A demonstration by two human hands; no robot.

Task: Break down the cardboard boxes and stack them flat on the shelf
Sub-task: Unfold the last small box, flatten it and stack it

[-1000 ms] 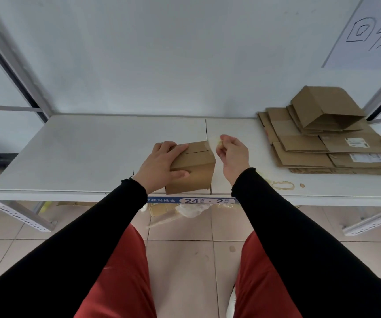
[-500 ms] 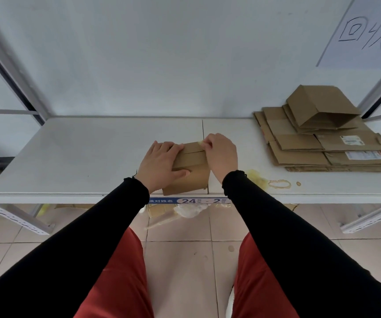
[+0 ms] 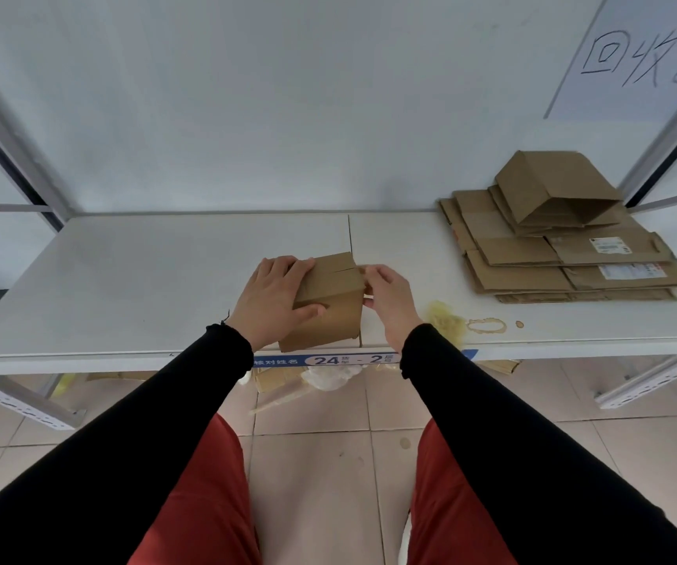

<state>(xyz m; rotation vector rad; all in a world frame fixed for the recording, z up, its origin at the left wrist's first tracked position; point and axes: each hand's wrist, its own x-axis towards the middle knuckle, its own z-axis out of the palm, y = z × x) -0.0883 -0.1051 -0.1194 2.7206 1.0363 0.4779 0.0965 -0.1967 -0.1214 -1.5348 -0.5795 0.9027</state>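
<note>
One broad white shelf (image 3: 132,279) spans the view, a seam running front to back near its middle and a blue-and-white label strip (image 3: 328,359) on its front edge reading "24" and "2". Behind it stands a pale wall, with a sheet of handwritten characters (image 3: 646,55) at upper right. Under the shelf lies a tiled floor (image 3: 316,475), where scraps of cardboard and a crumpled clear bag (image 3: 328,377) sit just below the front edge.

At the shelf's right end is a stack of flattened cardboard boxes (image 3: 532,258), two bearing white shipping labels, and on top of it a half-collapsed box (image 3: 548,189) whose open mouth faces front (not yet lying flat). Between that stack and the middle are a wad of yellowish tape (image 3: 444,320) and a ring-shaped stain (image 3: 486,325), near each other at the front edge.

A small cardboard box (image 3: 328,303), unflattened, sits at the front edge by the seam. The left hand (image 3: 271,299) lies over its left side, fingers spread across the top and thumb pressed on the front face, gripping it. The right hand (image 3: 389,295) is at the box's right top corner with fingers curled, pinching something at the flap's edge; what exactly it pinches I cannot tell.
</note>
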